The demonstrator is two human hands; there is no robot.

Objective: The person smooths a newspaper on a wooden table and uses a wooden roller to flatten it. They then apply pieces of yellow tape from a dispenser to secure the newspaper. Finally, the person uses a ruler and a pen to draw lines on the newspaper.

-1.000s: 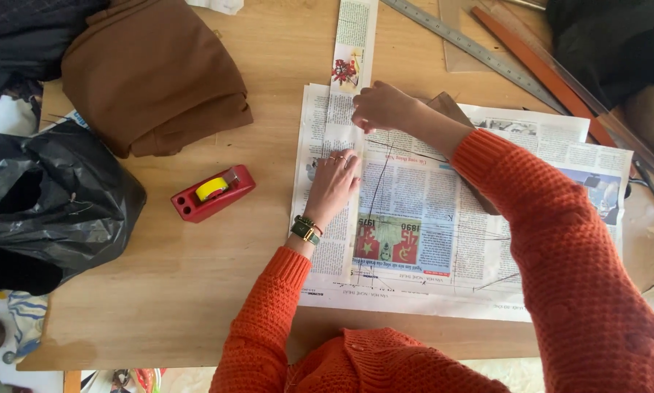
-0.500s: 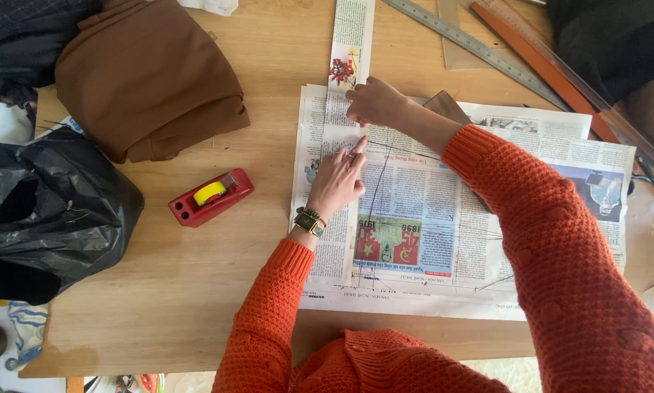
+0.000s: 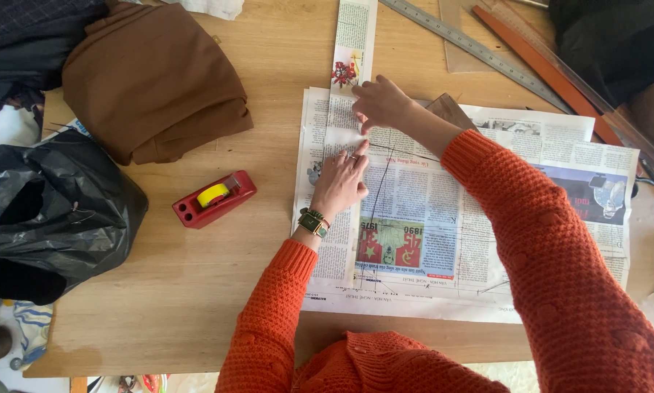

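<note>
Watching from the side here, only the head view to go by. Both hands are on the newspaper [image 3: 443, 233] spread across the middle of the bench [image 3: 218, 291], toward its right edge. The left hand [image 3: 339, 182] lies flat with fingers stretched out, pinning the sheet and gripping nothing. A second ago it sat a bit lower; it has slid up toward the narrow paper strip [image 3: 352, 51] that runs to the far edge. The right hand [image 3: 380, 102] has barely moved and presses down where the strip meets the sheet, fingers curled loosely. I can't tell if it pinches anything. So it looks to me like the strip is being lined up and flattened against the sheet.

Off to the left sit a red tape dispenser [image 3: 213, 199], a folded brown cloth [image 3: 152, 80] near the far left corner, and a black plastic bag [image 3: 43, 211] hanging over the left edge. A metal ruler [image 3: 480, 51] lies at the far right.
</note>
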